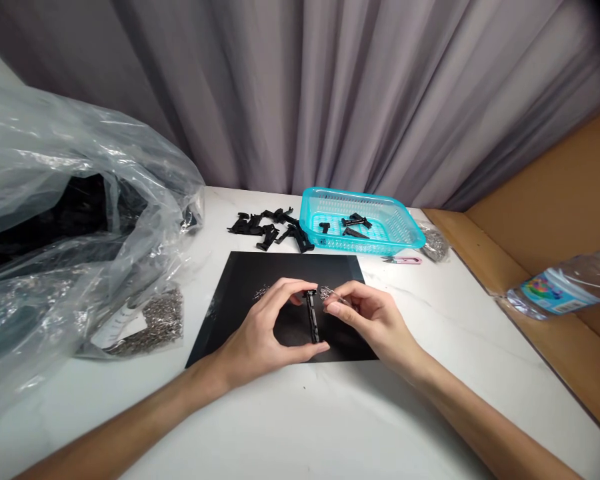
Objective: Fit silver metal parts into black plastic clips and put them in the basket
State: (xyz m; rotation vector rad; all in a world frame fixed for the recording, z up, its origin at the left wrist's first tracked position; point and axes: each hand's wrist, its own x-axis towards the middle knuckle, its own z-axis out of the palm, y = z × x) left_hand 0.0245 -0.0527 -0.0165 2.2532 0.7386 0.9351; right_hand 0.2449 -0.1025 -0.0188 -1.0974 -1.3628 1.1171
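Slim black part [312, 317] is held at its two ends between the thumb and fingers of the left hand [263, 333], above the black mat [340, 268]. Because it is gripped only at the ends, it could be twisted or sprung loose by an uneven squeeze. The fingertips of the right hand [375, 317] are brought together just beside it; whether anything is pinched there cannot be told. Small metal pieces [325, 292] are seen near those fingertips and could be scattered by a careless brush. A second small heap [261, 291], partly hidden past the left hand, might be swept by its knuckles. Farther out, loose black parts [250, 225] beside the turquoise basket [363, 195] could be pushed about if it were nudged, and a reaching hand might be nicked by the snips [407, 261].
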